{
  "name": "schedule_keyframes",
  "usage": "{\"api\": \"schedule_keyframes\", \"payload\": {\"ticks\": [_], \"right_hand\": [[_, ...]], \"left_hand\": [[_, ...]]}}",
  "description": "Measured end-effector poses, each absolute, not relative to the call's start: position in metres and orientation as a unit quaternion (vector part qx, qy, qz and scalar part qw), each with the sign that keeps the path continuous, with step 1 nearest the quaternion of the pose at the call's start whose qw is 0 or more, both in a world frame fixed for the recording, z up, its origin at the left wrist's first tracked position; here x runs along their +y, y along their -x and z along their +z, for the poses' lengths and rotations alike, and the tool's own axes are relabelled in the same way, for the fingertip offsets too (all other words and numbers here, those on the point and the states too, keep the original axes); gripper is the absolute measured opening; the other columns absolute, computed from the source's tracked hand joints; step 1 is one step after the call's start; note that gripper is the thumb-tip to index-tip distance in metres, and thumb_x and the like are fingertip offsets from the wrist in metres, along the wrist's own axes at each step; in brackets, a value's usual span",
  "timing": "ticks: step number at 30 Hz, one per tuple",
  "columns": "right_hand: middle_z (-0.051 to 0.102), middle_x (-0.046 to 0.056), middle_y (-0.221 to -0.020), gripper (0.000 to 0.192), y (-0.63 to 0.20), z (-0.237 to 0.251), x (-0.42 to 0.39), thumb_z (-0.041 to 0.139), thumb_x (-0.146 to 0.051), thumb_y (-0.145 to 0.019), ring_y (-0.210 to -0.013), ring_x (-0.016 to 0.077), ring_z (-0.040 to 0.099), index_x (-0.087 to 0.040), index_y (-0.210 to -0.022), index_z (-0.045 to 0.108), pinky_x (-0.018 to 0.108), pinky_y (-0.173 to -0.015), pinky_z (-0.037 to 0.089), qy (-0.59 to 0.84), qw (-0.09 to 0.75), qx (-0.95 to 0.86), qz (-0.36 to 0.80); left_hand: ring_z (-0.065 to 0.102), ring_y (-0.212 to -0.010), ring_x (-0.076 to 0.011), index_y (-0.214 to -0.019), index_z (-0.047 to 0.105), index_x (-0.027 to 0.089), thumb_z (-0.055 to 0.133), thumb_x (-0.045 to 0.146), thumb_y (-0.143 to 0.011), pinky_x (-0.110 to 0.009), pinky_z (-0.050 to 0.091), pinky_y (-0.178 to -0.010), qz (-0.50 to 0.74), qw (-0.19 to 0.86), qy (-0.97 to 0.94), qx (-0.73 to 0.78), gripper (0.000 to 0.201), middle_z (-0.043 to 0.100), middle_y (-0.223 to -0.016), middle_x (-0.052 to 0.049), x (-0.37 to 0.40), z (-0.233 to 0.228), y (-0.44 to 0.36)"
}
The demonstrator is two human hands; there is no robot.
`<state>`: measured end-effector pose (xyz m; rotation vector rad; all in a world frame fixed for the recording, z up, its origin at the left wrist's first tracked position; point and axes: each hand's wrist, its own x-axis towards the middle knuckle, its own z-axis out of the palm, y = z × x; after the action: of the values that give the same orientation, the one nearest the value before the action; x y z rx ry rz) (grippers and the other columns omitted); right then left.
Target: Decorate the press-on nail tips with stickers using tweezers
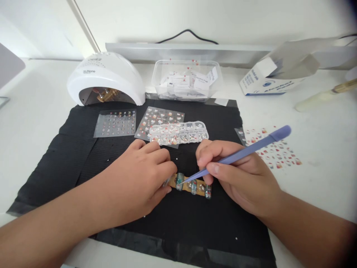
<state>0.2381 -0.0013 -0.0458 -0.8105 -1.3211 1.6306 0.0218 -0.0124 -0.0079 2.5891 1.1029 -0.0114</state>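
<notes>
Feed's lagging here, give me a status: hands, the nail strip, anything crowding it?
Left hand pinning strip of press-on nails to black mat. Right hand gripping purple tweezers, tip on a nail. Rhinestone box just behind, not touching.

A white table point(36, 123) fills the room's near side, lit evenly and brightly. A black mat point(83, 156) covers its middle. Behind runs a pale wall point(223, 18), with a grey ledge point(195, 50) along its foot and a black cable point(186, 34) arching above it. A white frame point(83, 24) slants up at left.
</notes>
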Motion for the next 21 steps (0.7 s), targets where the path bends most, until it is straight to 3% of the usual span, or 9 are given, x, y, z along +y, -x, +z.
{"api": "schedule_keyframes", "payload": {"ticks": [21], "right_hand": [[0.060,-0.002,-0.058,0.014,-0.2380,-0.0432,-0.0020,0.062,-0.012,-0.082,-0.055,0.0114,0.055,-0.021,-0.079,0.072,0.022,-0.049,0.045,0.317,0.411,-0.555,0.650]], "left_hand": [[0.054,-0.090,-0.0238,-0.093,0.066,0.021,0.061,0.026,-0.090,-0.041,0.035,-0.076,-0.010,0.166,-0.906,0.390,0.008,0.063,-0.092,-0.001,-0.0127,-0.0070,-0.0204]]}}
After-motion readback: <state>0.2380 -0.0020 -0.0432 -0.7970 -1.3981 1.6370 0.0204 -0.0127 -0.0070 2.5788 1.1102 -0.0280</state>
